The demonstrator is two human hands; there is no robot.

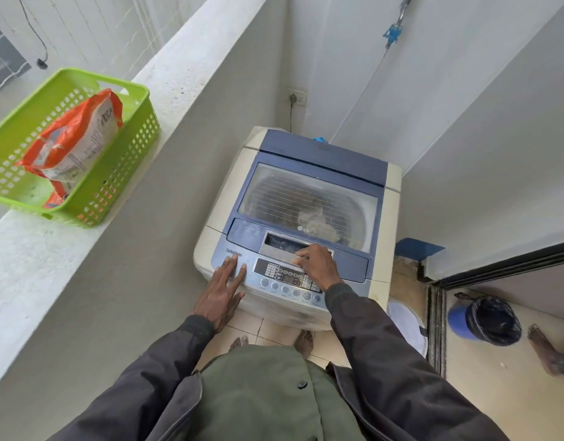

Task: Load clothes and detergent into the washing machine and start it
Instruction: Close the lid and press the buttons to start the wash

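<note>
A cream and blue top-loading washing machine (306, 154) stands in the corner with its clear lid (306, 195) closed; pale clothes (318, 219) show through it. My left hand (223, 291) lies flat, fingers spread, on the front left corner beside the control panel (287, 276). My right hand (317, 261) rests over the lid's silver handle recess, fingers curled on it, just above the panel's buttons. An orange and white detergent bag (73, 138) lies in a green plastic basket (127, 160) on the ledge at left.
A wide concrete ledge (51, 249) runs along the left. A wall socket (297, 97) with a plug and a blue tap (392, 33) sit behind the machine. A blue bin (484, 319) with a black liner and another person's bare foot (544, 348) are past the door track at right.
</note>
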